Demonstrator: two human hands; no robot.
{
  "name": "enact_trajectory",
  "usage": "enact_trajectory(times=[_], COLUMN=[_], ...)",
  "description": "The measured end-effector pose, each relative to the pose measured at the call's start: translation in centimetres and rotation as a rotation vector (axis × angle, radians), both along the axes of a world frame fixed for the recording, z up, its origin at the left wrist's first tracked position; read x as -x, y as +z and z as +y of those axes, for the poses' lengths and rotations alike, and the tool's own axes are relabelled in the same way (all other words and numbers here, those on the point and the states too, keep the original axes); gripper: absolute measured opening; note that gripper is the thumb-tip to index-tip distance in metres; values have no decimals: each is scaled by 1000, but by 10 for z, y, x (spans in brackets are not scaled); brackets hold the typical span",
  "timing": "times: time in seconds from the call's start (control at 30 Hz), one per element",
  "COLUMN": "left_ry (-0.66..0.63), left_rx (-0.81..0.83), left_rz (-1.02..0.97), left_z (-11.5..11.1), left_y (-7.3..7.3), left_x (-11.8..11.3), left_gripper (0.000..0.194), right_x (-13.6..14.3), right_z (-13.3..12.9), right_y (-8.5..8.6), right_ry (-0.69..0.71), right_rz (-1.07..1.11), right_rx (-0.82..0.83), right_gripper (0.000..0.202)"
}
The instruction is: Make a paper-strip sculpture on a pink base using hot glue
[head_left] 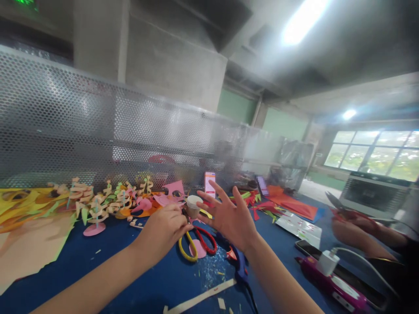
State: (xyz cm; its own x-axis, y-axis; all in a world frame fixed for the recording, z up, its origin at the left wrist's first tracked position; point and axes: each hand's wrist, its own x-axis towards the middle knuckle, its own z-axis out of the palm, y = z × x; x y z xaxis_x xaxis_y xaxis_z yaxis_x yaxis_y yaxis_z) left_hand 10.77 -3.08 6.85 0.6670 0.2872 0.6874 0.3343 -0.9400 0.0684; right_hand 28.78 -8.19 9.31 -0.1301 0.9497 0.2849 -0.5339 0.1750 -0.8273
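Observation:
My left hand [166, 226] is closed, with its fingers curled together beside a small white cup [194, 205]; whatever they hold, if anything, is hidden. My right hand [231, 216] is spread with nothing in it, its fingertips just right of the cup. Under and between my hands lie scissors with one yellow and one red handle [211, 242], resting partly over a pink paper disc [200, 247]. A blue glue gun [241, 267] with a black cord lies below my right wrist. Nearer to me is a pale paper strip [203, 297].
Curled paper pieces [108, 198] crowd the back left, beside sheets of coloured paper [36, 244]. A lit phone [210, 183] stands at the back. A purple power strip [330, 283] with a charger lies right, near another person's hands [350, 226] and scissors. A perforated metal screen [65, 122] stands behind.

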Motion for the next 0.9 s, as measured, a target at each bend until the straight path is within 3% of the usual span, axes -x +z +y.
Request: enact_trajectory(times=[0.1,0.2,0.4,0.5,0.6,0.7,0.8,0.9], left_ry=[-42,-49,-141,-209,-221,-188,-106,-2], left_rx=[-30,79,748,939,953,856,737,645], left_rz=[36,21,-112,-190,-225,-217,-218,-228], left_z=[-4,-8,-4,-1,-1,-4,-9,-11], left_y=[-1,1,-2,-5,-4,-3,-3,-3], left_x=[4,4,-3,-5,-4,-3,-1,-1], left_gripper=[27,28,35,35,36,35,36,35], right_x=[1,8,22,27,35,42,46,47], right_z=[3,5,-1,-6,-12,-15,-13,-11], right_y=[-4,-9,-12,-10,-8,-10,-15,-19], right_ry=[-295,-354,-338,-373,-367,-382,-436,-391], right_rz=[-299,-568,-823,-880,-912,-932,-908,-843], right_rx=[-79,-106,-208,-239,-228,-222,-181,-113], right_gripper=[25,19,17,17,17,17,18,17])
